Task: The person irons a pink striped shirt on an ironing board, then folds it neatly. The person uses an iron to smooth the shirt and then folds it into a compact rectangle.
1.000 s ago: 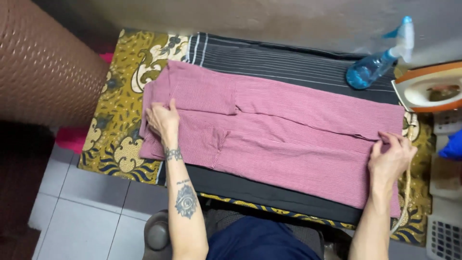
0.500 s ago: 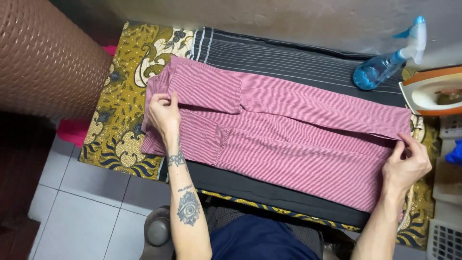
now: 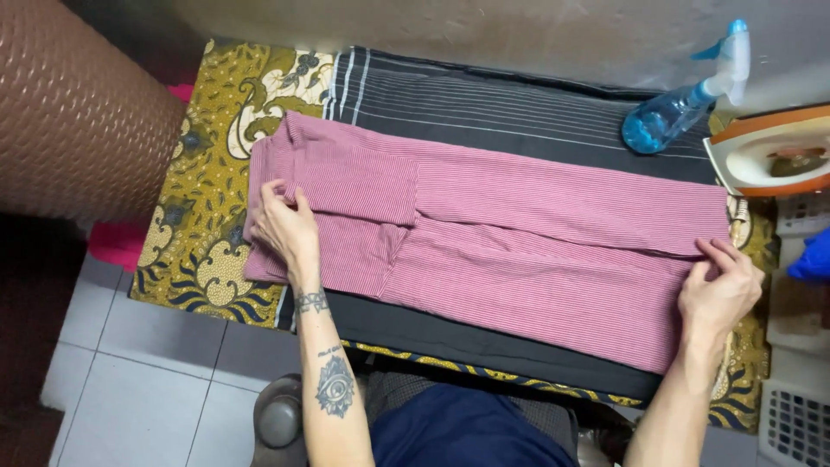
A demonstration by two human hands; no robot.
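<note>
Pink striped garment (image 3: 519,233) lies flat across the middle of the padded ironing surface, long axis running 9 to 3 o'clock, far long edge folded over toward the near side. Left hand (image 3: 284,227) at 9 o'clock end of garment, fingers pinching the folded edge near the sleeve fold, palm down on the fabric. Right hand (image 3: 719,290) at 3 o'clock end, thumb and fingers closed on the folded hem edge, touching fabric.

Under the garment: black striped cloth (image 3: 519,108) showing at 12 o'clock, plain dark strip at 6 o'clock. Beneath that, yellow batik cloth (image 3: 203,225) visible at 9 o'clock and along the near edge.

Blue spray bottle (image 3: 679,104) lies tilted at 1 o'clock, on the striped cloth, apart from garment. Orange-and-white iron (image 3: 769,156) at 2–3 o'clock, just beside the bottle, near the right hand but not touching. Brown quilted cushion (image 3: 82,112) at 10 o'clock. Grey tile floor (image 3: 147,380) at 7 o'clock.
</note>
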